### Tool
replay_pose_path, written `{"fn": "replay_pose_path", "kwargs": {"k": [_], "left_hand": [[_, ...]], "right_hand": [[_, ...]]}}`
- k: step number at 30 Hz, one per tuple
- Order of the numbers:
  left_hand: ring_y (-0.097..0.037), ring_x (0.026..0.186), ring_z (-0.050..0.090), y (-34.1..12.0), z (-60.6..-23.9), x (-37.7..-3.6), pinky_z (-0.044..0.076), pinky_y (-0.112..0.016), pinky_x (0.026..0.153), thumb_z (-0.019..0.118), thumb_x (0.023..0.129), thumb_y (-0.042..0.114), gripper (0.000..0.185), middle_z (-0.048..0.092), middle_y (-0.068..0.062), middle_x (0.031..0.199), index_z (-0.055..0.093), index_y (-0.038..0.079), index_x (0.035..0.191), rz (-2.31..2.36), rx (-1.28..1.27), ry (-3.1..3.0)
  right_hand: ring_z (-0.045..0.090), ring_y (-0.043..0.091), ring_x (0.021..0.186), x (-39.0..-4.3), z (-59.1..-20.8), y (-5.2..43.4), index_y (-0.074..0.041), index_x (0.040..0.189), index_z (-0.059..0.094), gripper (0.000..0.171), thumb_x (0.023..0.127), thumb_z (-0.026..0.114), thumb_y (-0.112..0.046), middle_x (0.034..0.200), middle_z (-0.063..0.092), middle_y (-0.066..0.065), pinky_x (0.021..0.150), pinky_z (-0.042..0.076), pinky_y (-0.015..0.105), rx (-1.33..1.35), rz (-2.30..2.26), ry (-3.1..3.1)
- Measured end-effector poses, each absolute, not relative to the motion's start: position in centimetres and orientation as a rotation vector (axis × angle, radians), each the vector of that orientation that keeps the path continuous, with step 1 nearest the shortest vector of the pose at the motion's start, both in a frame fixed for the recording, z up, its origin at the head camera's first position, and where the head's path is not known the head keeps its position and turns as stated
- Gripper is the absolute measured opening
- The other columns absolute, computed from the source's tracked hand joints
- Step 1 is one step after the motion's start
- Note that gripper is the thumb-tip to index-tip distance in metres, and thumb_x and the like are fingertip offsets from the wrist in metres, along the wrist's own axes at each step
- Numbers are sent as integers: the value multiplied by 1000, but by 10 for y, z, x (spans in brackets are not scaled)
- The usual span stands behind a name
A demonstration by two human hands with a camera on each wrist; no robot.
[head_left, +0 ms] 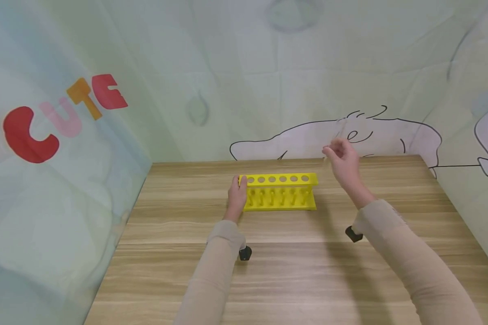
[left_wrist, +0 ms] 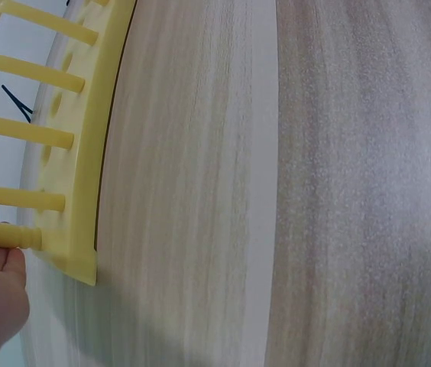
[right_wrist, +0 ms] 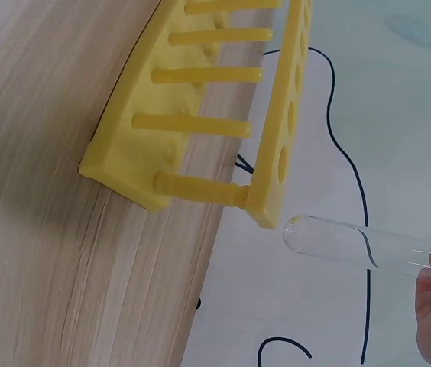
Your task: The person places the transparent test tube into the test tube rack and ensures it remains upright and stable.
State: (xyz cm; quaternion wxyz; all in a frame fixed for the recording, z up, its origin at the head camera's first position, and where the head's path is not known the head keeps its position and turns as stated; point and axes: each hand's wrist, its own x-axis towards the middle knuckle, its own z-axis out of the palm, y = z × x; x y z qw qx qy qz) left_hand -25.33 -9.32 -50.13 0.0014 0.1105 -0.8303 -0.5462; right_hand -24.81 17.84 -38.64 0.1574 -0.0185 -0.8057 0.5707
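Note:
A yellow test tube rack (head_left: 280,205) with a row of round holes along its top and upright pegs below stands on the wooden table. My left hand (head_left: 237,194) grips the rack's left end; in the left wrist view its fingers (left_wrist: 15,264) curl round the end post. Raised beyond the rack's right end, my right hand (head_left: 343,160) pinches a clear glass test tube (right_wrist: 330,238) near its upper part. The tube's rounded bottom points down, close to the rack's top corner in the right wrist view. No tubes stand in the rack's holes.
The wood-grain table (head_left: 179,253) ends at a printed cloth backdrop (head_left: 227,81) at the back and sides. Black wrist-worn devices (head_left: 245,253) show below both cuffs.

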Motion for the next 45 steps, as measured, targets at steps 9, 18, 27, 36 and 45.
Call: {"fn": "replay_pose_path", "kwargs": {"k": [9, 18, 27, 36, 45], "left_hand": [[-24, 120, 41, -93, -501, -254, 33, -40, 102, 28, 93, 48, 48, 45, -10, 130, 37, 14, 127, -1719, 349, -2606], [-24, 121, 40, -93, -501, -254, 33, -40, 103, 29, 93, 46, 49, 44, -11, 132, 36, 12, 129, -1707, 350, -2602], [-26, 127, 34, -93, -502, -253, 28, -40, 106, 29, 94, 45, 55, 38, -12, 137, 32, 8, 134, -1725, 343, -2588], [-25, 130, 30, -94, -501, -252, 26, -40, 107, 28, 93, 47, 58, 36, -11, 139, 29, 8, 135, -1755, 346, -2589], [-24, 128, 34, -94, -502, -252, 28, -40, 106, 30, 94, 44, 53, 39, -11, 137, 32, 9, 133, -1749, 337, -2578]], "right_hand": [[52, 3, 79, -250, -384, 171, -6, 102, 50, 23, 84, 59, -18, 88, 55, -5, 71, 45, 12, -34, 1642, -2277], [51, 4, 78, -251, -382, 165, -2, 104, 49, 26, 84, 59, -16, 86, 54, -5, 69, 44, 12, -40, 1668, -2262], [51, 5, 80, -252, -383, 161, -4, 102, 50, 26, 84, 59, -20, 88, 55, -2, 70, 44, 13, -2, 1713, -2244], [52, 6, 83, -252, -380, 154, -5, 103, 49, 24, 85, 57, -18, 91, 55, 0, 77, 46, 16, -45, 1706, -2287], [53, 7, 85, -253, -382, 151, -3, 107, 48, 28, 86, 57, -20, 96, 57, 3, 81, 47, 20, -25, 1694, -2302]]}}
